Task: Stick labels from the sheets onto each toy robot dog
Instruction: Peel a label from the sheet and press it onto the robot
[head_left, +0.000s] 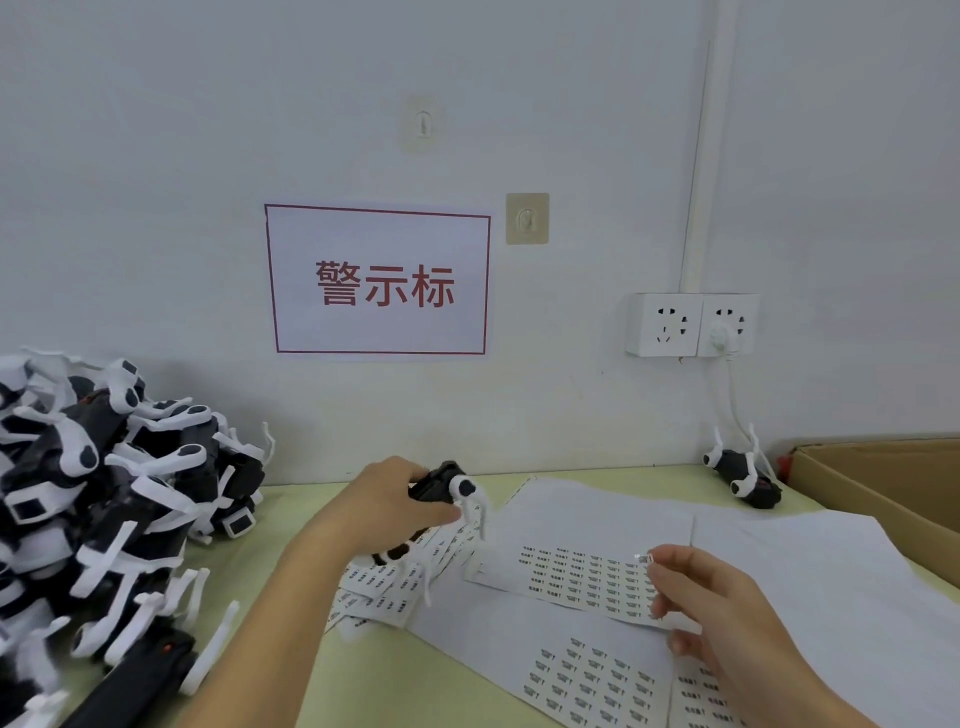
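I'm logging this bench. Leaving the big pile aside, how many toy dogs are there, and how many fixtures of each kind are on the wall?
Toy robot dogs apart from the pile: 2 (one in the left hand, one by the wall)
Adhesive hooks: 2
Socket plates: 2
Paper sign: 1
Conduit: 1
Total: 8

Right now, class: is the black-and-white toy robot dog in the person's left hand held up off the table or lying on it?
Held up: the left hand grips the black-and-white toy robot dog, its white legs dangling above the label sheets.
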